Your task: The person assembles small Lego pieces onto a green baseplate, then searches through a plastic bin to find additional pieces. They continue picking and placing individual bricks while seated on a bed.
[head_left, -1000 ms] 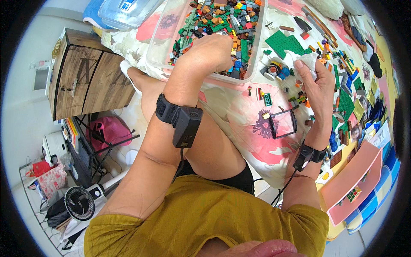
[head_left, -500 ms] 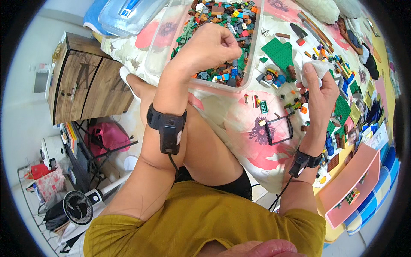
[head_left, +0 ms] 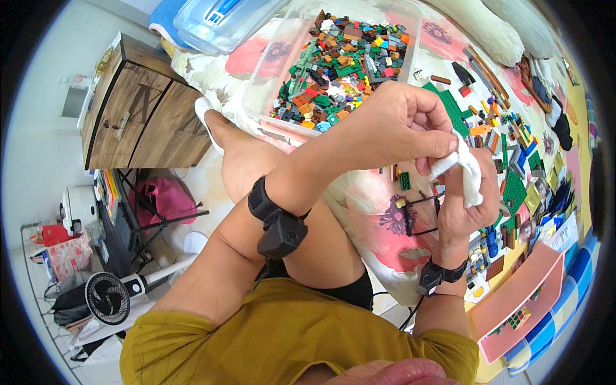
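Observation:
A crumpled white tissue or wipe (head_left: 471, 173) is between my two hands, over the right part of the bedspread. My left hand (head_left: 407, 125) reaches across and pinches the tissue's upper end between thumb and fingers. From below, my right hand (head_left: 468, 205) has its fingers closed round the lower part. Whether anything small is inside the tissue is hidden. Just below my left hand lie a black rectangular frame piece (head_left: 410, 218) and a small dark green brick (head_left: 404, 181). A green baseplate (head_left: 452, 110) sits partly behind my left hand.
A clear plastic bin (head_left: 253, 102) of mixed toy bricks stands ahead, its blue-clear lid (head_left: 221, 29) at the far left. Loose bricks (head_left: 507, 128) spread along the right. A pink tray (head_left: 520, 305) holds a puzzle cube (head_left: 518, 317). A wooden cabinet (head_left: 138, 109) stands left.
My left hand has moved right from over the brick bin and taken hold of the tissue held in my right hand. My right hand has come lower and nearer; the view has shifted slightly.

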A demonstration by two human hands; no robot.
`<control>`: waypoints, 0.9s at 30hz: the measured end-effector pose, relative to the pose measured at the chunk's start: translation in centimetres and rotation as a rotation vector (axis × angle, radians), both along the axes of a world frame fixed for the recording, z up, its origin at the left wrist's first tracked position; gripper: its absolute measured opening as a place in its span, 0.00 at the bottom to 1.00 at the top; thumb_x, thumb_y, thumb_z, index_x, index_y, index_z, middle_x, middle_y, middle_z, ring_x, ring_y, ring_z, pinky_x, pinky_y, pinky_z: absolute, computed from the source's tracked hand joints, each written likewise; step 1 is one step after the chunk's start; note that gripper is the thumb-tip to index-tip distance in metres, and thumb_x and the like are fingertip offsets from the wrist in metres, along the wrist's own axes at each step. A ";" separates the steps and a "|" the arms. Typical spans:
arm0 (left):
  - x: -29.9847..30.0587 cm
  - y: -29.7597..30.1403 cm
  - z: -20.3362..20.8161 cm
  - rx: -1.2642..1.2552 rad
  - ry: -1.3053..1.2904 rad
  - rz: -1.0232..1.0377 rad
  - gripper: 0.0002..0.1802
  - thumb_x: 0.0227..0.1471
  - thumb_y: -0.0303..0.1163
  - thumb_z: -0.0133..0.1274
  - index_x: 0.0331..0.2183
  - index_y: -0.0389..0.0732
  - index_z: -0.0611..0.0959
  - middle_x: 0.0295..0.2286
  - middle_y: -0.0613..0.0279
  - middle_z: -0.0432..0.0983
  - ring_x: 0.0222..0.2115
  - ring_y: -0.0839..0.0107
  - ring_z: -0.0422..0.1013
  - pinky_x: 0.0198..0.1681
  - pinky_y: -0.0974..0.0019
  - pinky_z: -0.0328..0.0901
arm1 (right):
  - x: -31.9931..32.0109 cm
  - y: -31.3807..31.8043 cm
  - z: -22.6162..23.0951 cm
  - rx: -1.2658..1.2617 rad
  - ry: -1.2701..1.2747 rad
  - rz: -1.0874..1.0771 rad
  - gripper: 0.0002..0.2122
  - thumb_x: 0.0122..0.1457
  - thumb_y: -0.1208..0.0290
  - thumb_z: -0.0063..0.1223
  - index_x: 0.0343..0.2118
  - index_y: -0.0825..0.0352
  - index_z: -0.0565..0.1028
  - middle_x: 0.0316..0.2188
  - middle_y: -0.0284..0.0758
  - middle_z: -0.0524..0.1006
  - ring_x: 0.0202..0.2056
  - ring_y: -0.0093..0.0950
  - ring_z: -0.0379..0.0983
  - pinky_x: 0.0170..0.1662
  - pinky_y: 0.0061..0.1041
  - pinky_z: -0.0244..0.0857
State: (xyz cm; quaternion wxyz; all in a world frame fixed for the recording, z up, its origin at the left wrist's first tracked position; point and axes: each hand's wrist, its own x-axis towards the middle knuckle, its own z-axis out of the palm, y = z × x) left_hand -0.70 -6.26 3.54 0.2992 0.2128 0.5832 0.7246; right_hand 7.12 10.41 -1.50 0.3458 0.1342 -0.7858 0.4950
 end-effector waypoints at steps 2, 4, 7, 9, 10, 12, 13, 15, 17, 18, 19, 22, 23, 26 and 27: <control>-0.4 0.0 -0.3 0.004 0.000 -0.053 0.08 0.54 0.27 0.61 0.31 0.33 0.80 0.24 0.63 0.79 0.21 0.80 0.73 0.23 0.78 0.67 | 0.2 0.3 -0.1 0.007 0.006 0.007 0.08 0.57 0.79 0.57 0.39 0.75 0.76 0.31 0.39 0.78 0.29 0.31 0.72 0.35 0.28 0.67; -0.6 0.1 -0.8 0.048 -0.022 -0.051 0.08 0.54 0.28 0.61 0.31 0.33 0.80 0.24 0.61 0.79 0.21 0.79 0.73 0.23 0.77 0.67 | 0.3 0.4 -0.4 -0.076 -0.076 0.024 0.07 0.59 0.78 0.55 0.39 0.76 0.76 0.31 0.38 0.77 0.28 0.28 0.71 0.34 0.26 0.66; -0.8 0.5 -1.4 0.093 -0.042 -0.039 0.08 0.53 0.27 0.61 0.32 0.32 0.80 0.25 0.60 0.79 0.21 0.78 0.75 0.23 0.76 0.68 | 0.7 0.2 -0.6 -0.245 -0.193 0.036 0.10 0.63 0.76 0.52 0.44 0.75 0.76 0.40 0.37 0.76 0.38 0.23 0.70 0.42 0.23 0.64; -0.8 0.5 -1.6 0.050 -0.026 -0.004 0.08 0.52 0.26 0.61 0.32 0.32 0.80 0.25 0.60 0.79 0.21 0.77 0.75 0.23 0.76 0.69 | 0.2 0.2 -0.7 -0.109 -0.112 -0.012 0.13 0.63 0.74 0.53 0.47 0.76 0.75 0.43 0.38 0.77 0.39 0.24 0.72 0.45 0.25 0.65; -0.7 0.8 -1.7 0.165 -0.069 0.044 0.09 0.47 0.23 0.62 0.29 0.27 0.79 0.23 0.56 0.79 0.21 0.74 0.76 0.23 0.72 0.71 | 0.1 0.1 -0.7 -0.046 -0.079 -0.024 0.13 0.64 0.72 0.54 0.47 0.76 0.75 0.42 0.38 0.77 0.39 0.24 0.72 0.46 0.26 0.66; -0.8 1.0 -1.9 0.192 -0.083 0.071 0.09 0.46 0.21 0.62 0.29 0.28 0.79 0.23 0.55 0.79 0.21 0.73 0.77 0.23 0.71 0.72 | -0.1 -0.1 -0.7 -0.020 -0.046 -0.026 0.15 0.64 0.68 0.56 0.46 0.76 0.76 0.39 0.37 0.77 0.36 0.24 0.72 0.45 0.26 0.66; -0.8 1.1 -2.0 0.156 -0.054 0.073 0.09 0.45 0.20 0.62 0.29 0.28 0.79 0.23 0.55 0.79 0.21 0.72 0.77 0.23 0.71 0.72 | -0.4 -0.3 -1.0 -0.022 -0.021 -0.064 0.15 0.59 0.69 0.61 0.43 0.76 0.75 0.34 0.40 0.77 0.34 0.30 0.71 0.40 0.27 0.65; -1.1 1.1 -2.2 0.168 -0.070 0.033 0.10 0.45 0.19 0.62 0.31 0.27 0.78 0.23 0.53 0.79 0.21 0.70 0.77 0.24 0.70 0.73 | -0.6 0.0 -0.9 0.118 0.031 -0.061 0.13 0.60 0.72 0.59 0.43 0.76 0.75 0.33 0.40 0.76 0.32 0.28 0.71 0.37 0.25 0.65; -1.2 1.0 -2.3 0.091 -0.130 0.001 0.10 0.46 0.19 0.61 0.32 0.27 0.77 0.23 0.52 0.79 0.21 0.70 0.78 0.24 0.70 0.74 | -0.4 0.0 -1.1 0.056 -0.001 -0.055 0.11 0.62 0.73 0.56 0.43 0.75 0.75 0.32 0.39 0.76 0.31 0.27 0.71 0.35 0.23 0.65; -1.2 1.0 -2.3 0.054 -0.148 -0.052 0.10 0.49 0.20 0.61 0.35 0.29 0.78 0.27 0.52 0.80 0.24 0.71 0.78 0.25 0.71 0.74 | -0.3 0.0 -1.2 0.013 -0.031 -0.057 0.10 0.63 0.74 0.55 0.42 0.75 0.75 0.32 0.39 0.76 0.30 0.26 0.72 0.34 0.22 0.65; -1.1 1.0 -2.2 0.098 -0.143 -0.051 0.10 0.49 0.20 0.61 0.34 0.28 0.78 0.26 0.52 0.80 0.23 0.70 0.78 0.24 0.70 0.74 | -0.3 -0.1 -1.4 0.004 -0.035 -0.107 0.09 0.63 0.75 0.53 0.42 0.75 0.75 0.32 0.39 0.76 0.29 0.26 0.72 0.33 0.22 0.65; -1.3 0.5 -1.7 0.091 -0.076 -0.005 0.09 0.50 0.21 0.60 0.32 0.26 0.79 0.23 0.50 0.80 0.22 0.70 0.78 0.23 0.69 0.74 | -0.5 0.2 -1.6 -0.135 -0.258 -0.170 0.07 0.63 0.77 0.50 0.41 0.74 0.75 0.28 0.36 0.76 0.29 0.24 0.73 0.32 0.23 0.65; -1.5 0.0 -1.5 0.130 -0.040 0.035 0.09 0.50 0.24 0.60 0.33 0.27 0.80 0.24 0.51 0.80 0.21 0.71 0.77 0.23 0.69 0.73 | -1.0 0.7 -1.6 -0.008 -0.276 -0.148 0.08 0.61 0.78 0.52 0.41 0.72 0.76 0.27 0.38 0.77 0.28 0.28 0.74 0.32 0.25 0.66; -3.1 -2.1 -1.3 0.116 0.108 0.311 0.10 0.50 0.26 0.60 0.35 0.29 0.80 0.24 0.55 0.81 0.22 0.74 0.77 0.22 0.72 0.72 | -2.2 1.9 -1.5 0.226 -0.499 -0.080 0.07 0.59 0.75 0.55 0.39 0.69 0.75 0.28 0.48 0.77 0.28 0.45 0.74 0.34 0.32 0.66; -3.8 -3.0 -1.5 0.139 0.194 0.397 0.11 0.51 0.27 0.60 0.35 0.30 0.81 0.24 0.55 0.81 0.22 0.74 0.77 0.23 0.74 0.71 | -2.1 2.3 -1.3 0.407 -0.580 -0.117 0.09 0.59 0.70 0.55 0.36 0.72 0.75 0.29 0.51 0.77 0.32 0.49 0.75 0.36 0.38 0.67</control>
